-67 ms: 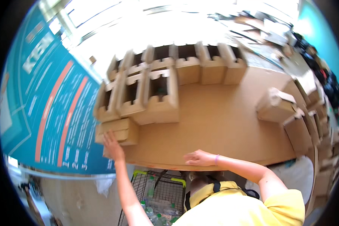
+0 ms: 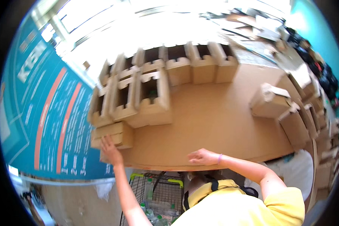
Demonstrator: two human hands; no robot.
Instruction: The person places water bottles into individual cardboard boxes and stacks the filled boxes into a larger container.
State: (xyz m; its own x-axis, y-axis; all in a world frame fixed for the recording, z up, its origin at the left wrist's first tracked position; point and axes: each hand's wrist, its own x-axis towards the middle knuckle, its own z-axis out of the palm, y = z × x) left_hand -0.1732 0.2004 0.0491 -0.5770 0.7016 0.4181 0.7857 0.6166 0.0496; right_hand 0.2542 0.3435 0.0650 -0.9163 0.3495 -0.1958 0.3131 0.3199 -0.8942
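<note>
My left hand [image 2: 111, 151] lies with its fingers stretched out on a closed cardboard box [image 2: 126, 134] at the left front corner of the cardboard-covered table. Behind that box stand several upright cardboard boxes [image 2: 160, 109] with open tops and notched edges, in two rows. Something greenish shows inside the nearest of them on the right. Over the table's front edge is my right hand [image 2: 202, 156], fingers loosely extended and nothing in them. A pinkish band circles that wrist.
Another cardboard box [image 2: 271, 101] stands at the table's right, beside more stacked cartons [image 2: 294, 128]. A wire cart [image 2: 162, 188] with plastic bottles sits below the front edge. A teal printed panel [image 2: 45, 113] borders the left side. Black bags [image 2: 329, 81] lie at the far right.
The view has swung a little, so the boxes and table appear shifted left. My left hand stays on the closed box. My right hand is slightly farther right over the table.
</note>
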